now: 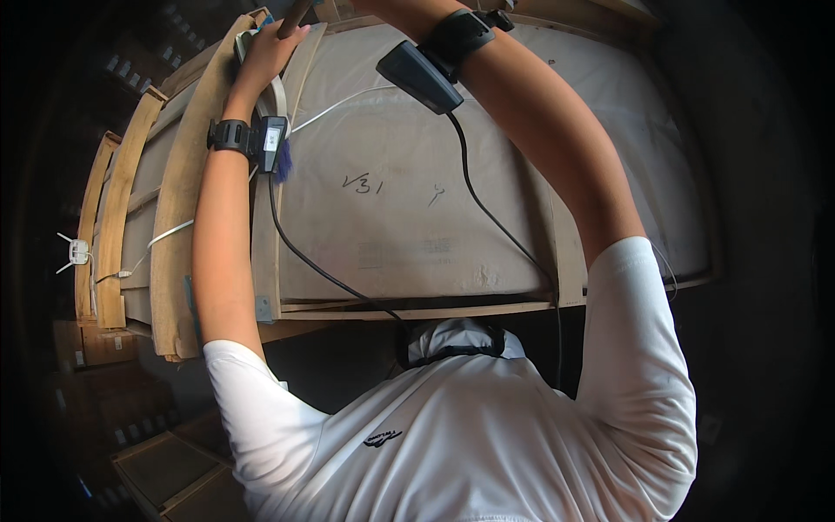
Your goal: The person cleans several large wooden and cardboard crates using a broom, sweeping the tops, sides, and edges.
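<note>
My left hand is at the upper left, over the edge of a plastic-wrapped crate, its fingers curled closed. A brown rod runs past its fingertips to the top edge; I cannot tell if it lies in the grip. Beside the hand and under the wrist passes a curved white strip. Purple bristles stick out by the wrist device; whether strip and bristles are one brush is hidden. My right arm reaches over the crate to the top edge, where my right hand is mostly cut off, its fingers out of sight.
The large crate has wooden slats and handwritten marks. A white cable crosses it. Black cables hang from both wrist devices. A white router-like box with antennas sits at the far left. Another wooden crate stands lower left.
</note>
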A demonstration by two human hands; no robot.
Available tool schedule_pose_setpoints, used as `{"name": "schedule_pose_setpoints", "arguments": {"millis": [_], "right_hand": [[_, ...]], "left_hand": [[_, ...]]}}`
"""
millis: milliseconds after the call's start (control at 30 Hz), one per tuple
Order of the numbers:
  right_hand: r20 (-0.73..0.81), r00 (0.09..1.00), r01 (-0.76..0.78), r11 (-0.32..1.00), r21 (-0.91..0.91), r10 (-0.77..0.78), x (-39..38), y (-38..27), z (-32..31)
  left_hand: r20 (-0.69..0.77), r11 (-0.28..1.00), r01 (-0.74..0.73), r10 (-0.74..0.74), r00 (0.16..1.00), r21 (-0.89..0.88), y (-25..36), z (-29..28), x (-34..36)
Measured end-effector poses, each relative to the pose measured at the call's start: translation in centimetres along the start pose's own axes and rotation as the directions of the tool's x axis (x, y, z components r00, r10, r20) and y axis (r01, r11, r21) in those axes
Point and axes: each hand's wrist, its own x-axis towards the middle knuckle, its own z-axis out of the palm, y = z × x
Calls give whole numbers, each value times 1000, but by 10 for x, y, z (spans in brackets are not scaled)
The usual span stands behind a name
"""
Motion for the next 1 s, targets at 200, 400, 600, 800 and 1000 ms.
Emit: {"name": "schedule_pose_setpoints", "arguments": {"millis": [200, 400, 600, 800, 1000], "right_hand": [[-248, 943, 140, 939, -313, -223, -52, -90, -81], [-427, 755, 119, 745, -657, -497, -123, -256, -200], [-435, 556, 256, 644, -721, -708, -207, -449, -198], [-234, 617, 113, 380, -918, -751, -275, -492, -162], [-196, 640, 127, 354, -927, -743, -330, -462, -130]], "left_hand": [[259, 975, 174, -133, 957, -141, 100, 115, 10], [506, 945, 106, 70, 860, -309, 242, 291, 34], [285, 764, -264, 502, 817, -588, 372, 417, 106], [580, 700, 84, 511, 635, -709, 493, 447, 51], [414, 600, -83, 638, 649, -795, 450, 411, 72]]}}
